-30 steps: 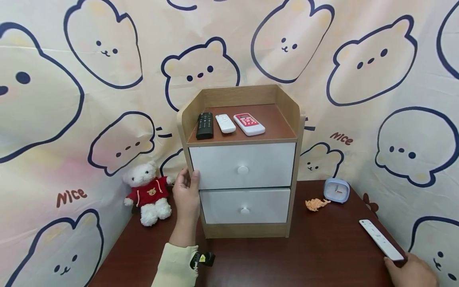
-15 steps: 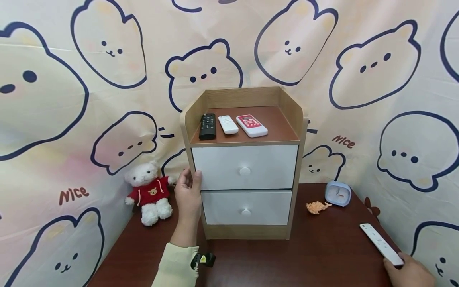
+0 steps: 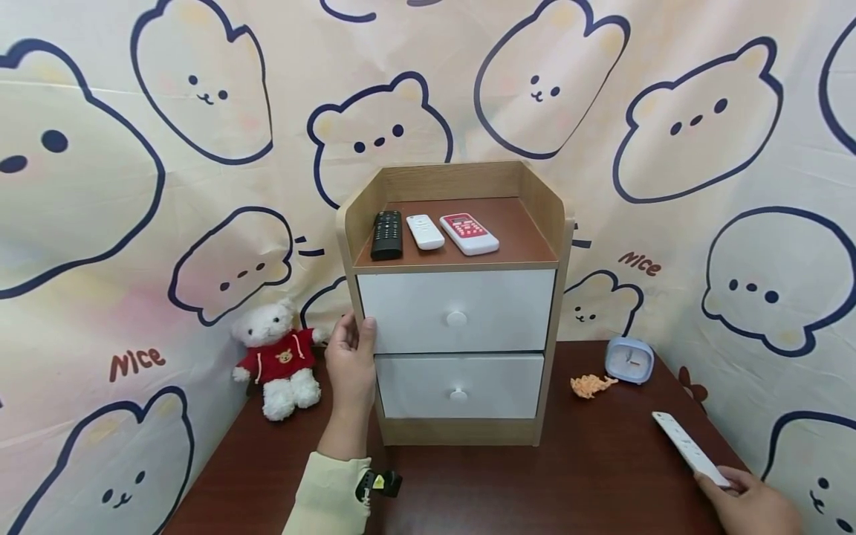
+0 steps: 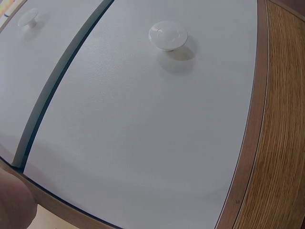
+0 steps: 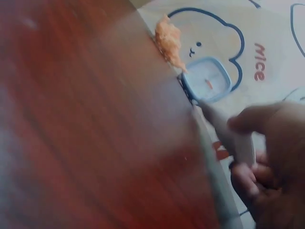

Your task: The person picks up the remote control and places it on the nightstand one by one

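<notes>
My left hand (image 3: 353,364) rests on the left side of a wooden cabinet (image 3: 461,432) with two white drawers, its thumb at the front edge. Both drawers look closed; their round knobs show in the left wrist view, one of them the lower knob (image 4: 167,36). At the right, my right hand (image 3: 752,501) grips the near end of a long white remote control (image 3: 689,446), tilted above the table. In the right wrist view the remote is blurred. A black remote (image 3: 387,235), a small white remote (image 3: 425,232) and a white remote with a red face (image 3: 469,234) lie on the cabinet top.
A white teddy bear (image 3: 276,360) in a red sweater sits left of the cabinet. Right of it stand a blue clock (image 3: 629,360) and an orange crumpled-looking piece (image 3: 591,386) on the dark brown table (image 3: 468,490). A patterned cloth hangs behind.
My right hand has lifted the long white remote a little and moved it left. The left hand stays at the cabinet's side. The head view shifted slightly at first.
</notes>
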Demonstrator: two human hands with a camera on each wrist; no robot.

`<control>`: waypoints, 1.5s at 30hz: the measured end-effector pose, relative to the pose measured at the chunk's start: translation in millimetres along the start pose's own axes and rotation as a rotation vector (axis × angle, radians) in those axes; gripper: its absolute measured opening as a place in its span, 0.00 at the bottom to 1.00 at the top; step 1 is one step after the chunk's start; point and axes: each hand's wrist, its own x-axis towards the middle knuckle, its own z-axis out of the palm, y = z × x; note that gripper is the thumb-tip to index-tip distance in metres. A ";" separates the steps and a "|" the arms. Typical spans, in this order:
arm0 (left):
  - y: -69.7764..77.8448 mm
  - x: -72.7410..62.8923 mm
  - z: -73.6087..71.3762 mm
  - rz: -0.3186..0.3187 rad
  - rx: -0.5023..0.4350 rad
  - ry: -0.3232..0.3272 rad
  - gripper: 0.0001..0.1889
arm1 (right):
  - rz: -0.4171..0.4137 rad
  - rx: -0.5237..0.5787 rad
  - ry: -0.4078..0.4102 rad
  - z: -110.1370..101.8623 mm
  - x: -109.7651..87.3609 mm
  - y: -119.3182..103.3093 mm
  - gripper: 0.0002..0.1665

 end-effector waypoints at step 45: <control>0.7 -1.5 3.0 0.033 -0.032 0.011 0.24 | -0.846 0.676 0.603 -97.0 -150.2 -384.8 0.27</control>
